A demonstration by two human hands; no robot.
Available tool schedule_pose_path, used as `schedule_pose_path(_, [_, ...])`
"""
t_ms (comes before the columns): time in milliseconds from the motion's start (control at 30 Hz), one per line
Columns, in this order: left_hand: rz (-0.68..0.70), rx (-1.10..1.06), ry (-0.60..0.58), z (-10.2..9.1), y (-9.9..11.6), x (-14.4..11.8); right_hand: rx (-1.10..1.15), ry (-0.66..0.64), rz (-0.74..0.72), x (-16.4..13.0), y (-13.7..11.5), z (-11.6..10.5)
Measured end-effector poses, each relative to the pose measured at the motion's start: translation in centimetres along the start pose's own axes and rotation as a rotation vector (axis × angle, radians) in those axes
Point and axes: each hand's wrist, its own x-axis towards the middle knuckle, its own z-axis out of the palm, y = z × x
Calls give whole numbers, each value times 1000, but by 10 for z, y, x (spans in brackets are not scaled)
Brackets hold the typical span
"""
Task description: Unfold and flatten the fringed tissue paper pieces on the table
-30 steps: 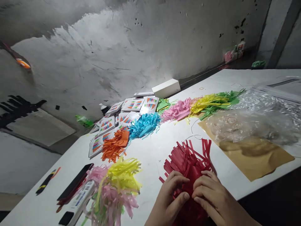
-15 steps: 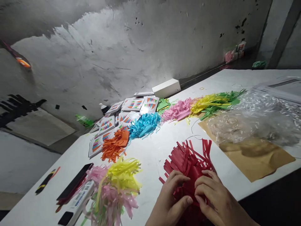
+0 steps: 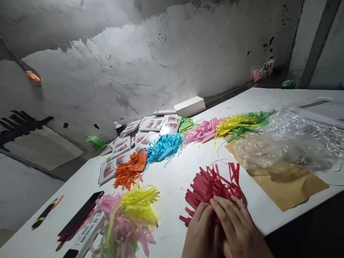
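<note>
Under both hands [image 3: 223,229]: red paper fringe [image 3: 212,184], pressed.

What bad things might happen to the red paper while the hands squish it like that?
Both the left hand and right hand press on the red fringed paper, so its thin strips could crease or tear. It also lies near the table edge, so it might slip off.

My own hands [image 3: 223,233] are covering the near half of the red fringed paper [image 3: 212,182]. The bottom edge is cutting my wrists off, and the bottles [image 3: 264,68] by the far wall are looking too small to identify.
</note>
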Motion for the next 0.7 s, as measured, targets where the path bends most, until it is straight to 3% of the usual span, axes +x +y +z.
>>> schedule_pose_path(67, [32, 54, 25, 2, -3, 0, 21, -34, 24, 1, 1, 5])
schedule_pose_path(167, [58, 218, 123, -2, -8, 0, 206, -137, 226, 6, 11, 6])
schedule_pose_path(233, [161, 318, 170, -9, -9, 2, 311, -232, 351, 12, 19, 1])
schedule_pose_path(333, [339, 391, 167, -20, -6, 7, 391, -312, 446, 24, 29, -11])
schedule_pose_path(467, [377, 480, 166, -28, 2, 14, 534, -362, 548, 35, 32, -22])
schedule_pose_path(567, [369, 467, 154, -30, 1, 15, 621, -329, 608, 37, 36, -22])
schedule_pose_path(700, [287, 214, 199, -40, -6, 8, 657, -141, 784, 33, 64, -19])
